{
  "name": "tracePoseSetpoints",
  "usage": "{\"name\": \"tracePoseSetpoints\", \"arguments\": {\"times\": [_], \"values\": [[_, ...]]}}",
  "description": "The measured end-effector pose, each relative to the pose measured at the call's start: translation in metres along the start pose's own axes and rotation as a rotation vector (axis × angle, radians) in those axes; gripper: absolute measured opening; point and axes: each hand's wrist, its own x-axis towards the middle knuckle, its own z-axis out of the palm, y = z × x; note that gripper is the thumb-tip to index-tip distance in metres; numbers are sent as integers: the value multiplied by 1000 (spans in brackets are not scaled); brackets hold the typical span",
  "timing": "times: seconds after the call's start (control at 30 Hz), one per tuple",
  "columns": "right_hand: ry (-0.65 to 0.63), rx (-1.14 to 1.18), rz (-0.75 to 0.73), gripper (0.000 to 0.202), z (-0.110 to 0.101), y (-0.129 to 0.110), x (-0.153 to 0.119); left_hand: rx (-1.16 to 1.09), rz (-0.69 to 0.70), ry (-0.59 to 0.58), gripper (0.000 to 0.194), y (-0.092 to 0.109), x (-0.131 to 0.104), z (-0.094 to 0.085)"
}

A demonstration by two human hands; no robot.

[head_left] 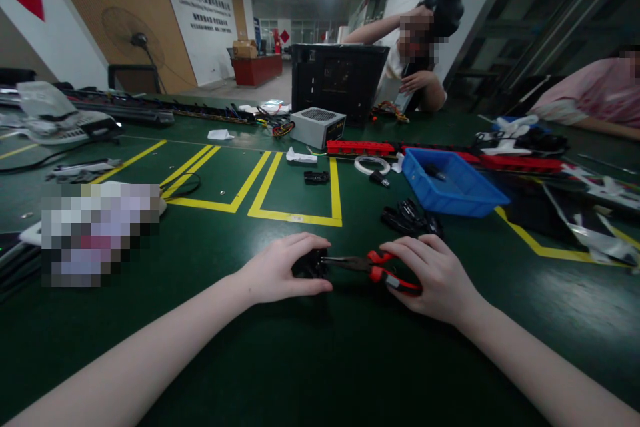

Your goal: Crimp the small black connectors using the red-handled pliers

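In the head view my left hand (290, 267) is closed round a small black part (313, 263), whose exact kind I cannot make out. My right hand (435, 273) grips long-nose pliers (375, 268) by their red and black handles. The pliers point left, and their tips meet the right side of the black part. Both hands are low over the green table (230, 360). Just beyond my right hand lies a bundle of black cables (411, 217).
A blue bin (453, 183) with a black item inside stands at right. Farther back are a power supply (319, 128), a black computer case (337, 83), a white cable coil (371, 165) and a small black connector (317, 177). A person (425, 47) works behind the case.
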Motion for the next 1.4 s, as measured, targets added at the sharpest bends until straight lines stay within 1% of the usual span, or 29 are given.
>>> {"name": "tracePoseSetpoints", "arguments": {"times": [0.1, 0.17, 0.27, 0.4, 0.53, 0.8, 1.0, 1.2, 1.4], "values": [[2, -1, 1, 37, 0, 0, 0, 6, 4, -2, 51, -2, 0, 1], [3, -6, 4, 37, 1, 1, -1, 28, 36, 27, 53, -6, -1, 4], [2, -6, 5, 36, 1, 1, -1, 110, 101, 83, 60, -11, -1, 8], [-6, 3, 17, 36, 1, 1, -1, 197, 129, 97, 68, -13, -2, 10], [-8, 18, 29, 36, 0, 2, -2, 222, 153, 87, 62, -10, -2, 9], [-15, 43, 46, 36, -1, 0, -1, 121, 85, -12, 45, -6, -2, 4], [-20, 35, 52, 39, 1, 1, -1, 103, 59, -29, 47, -4, -1, 3], [-10, 36, 67, 43, 0, 4, -2, 91, 70, -13, 48, -4, 0, 5], [-3, 66, 81, 40, -1, 2, -1, 93, 52, -16, 48, -4, 0, 4]]}}
